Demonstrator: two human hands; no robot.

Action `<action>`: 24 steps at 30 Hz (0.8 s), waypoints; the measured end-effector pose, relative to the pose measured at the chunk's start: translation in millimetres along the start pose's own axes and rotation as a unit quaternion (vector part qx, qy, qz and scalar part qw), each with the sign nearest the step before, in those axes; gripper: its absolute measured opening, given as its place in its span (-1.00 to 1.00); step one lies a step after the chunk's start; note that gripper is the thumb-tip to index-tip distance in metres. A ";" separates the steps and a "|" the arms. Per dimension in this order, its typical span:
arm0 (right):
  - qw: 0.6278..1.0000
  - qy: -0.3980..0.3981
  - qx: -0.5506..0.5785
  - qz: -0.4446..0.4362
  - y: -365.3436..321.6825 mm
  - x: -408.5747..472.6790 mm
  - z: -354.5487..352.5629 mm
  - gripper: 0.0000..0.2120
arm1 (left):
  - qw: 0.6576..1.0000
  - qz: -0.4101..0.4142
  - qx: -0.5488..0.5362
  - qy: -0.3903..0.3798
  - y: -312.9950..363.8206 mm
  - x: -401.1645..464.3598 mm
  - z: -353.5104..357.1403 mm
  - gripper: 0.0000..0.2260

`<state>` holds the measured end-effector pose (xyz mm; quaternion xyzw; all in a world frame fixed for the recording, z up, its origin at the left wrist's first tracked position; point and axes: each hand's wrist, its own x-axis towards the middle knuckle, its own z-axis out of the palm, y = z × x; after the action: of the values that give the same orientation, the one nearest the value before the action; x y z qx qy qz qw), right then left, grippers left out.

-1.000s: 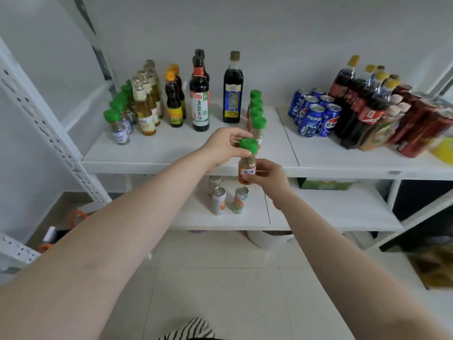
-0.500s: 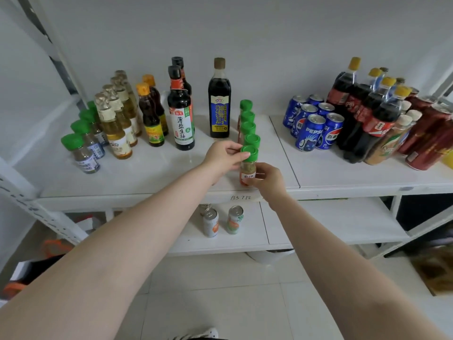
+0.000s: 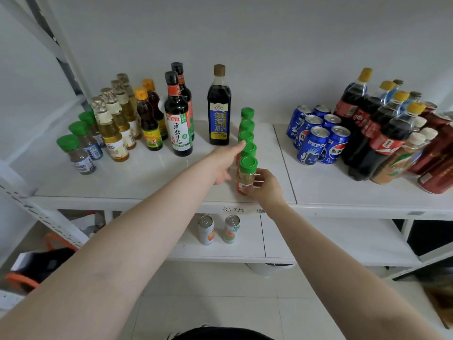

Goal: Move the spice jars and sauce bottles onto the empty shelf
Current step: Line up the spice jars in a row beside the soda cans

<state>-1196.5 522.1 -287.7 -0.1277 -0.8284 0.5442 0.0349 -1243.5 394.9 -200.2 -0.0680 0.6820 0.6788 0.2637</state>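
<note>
The right hand (image 3: 266,186) grips the front spice jar (image 3: 247,174), its fingers curled round the lower body and label while the jar stands upright near the front edge of the shelf (image 3: 147,177). The left hand (image 3: 226,160) lies just to the left of that jar with its fingers straight and holding nothing; the index finger stretches forward along the row and its tip touches or nearly touches the green lid of a jar further back, I cannot tell which.

Directly beyond the right hand, four more green-lidded jars (image 3: 247,128) line up in single file behind the held one, running toward the wall. Past the left hand's fingertips and slightly left stands a dark bottle with a blue label (image 3: 219,106), and further left a soy sauce bottle (image 3: 177,114) with a second one behind it. Far left of the left hand are small amber oil bottles (image 3: 115,128) and three green-capped jars (image 3: 76,153) in a diagonal line.

Well to the right of the right hand sit blue Pepsi cans (image 3: 316,143) and, beyond them, cola bottles (image 3: 382,133). Below both wrists, on the lower shelf (image 3: 343,241), stand two small cans (image 3: 218,229).
</note>
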 end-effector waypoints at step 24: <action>0.989 -0.102 -0.006 -0.103 11.1 12.4 6.0 -0.18 | 0.989 0.021 -0.143 -0.043 -15.2 53.9 7.0 -0.55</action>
<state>-1207.7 524.0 -301.3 0.0144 -0.8396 0.5430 0.0054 -1280.7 414.9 -237.7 -0.0616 0.5673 0.7770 0.2657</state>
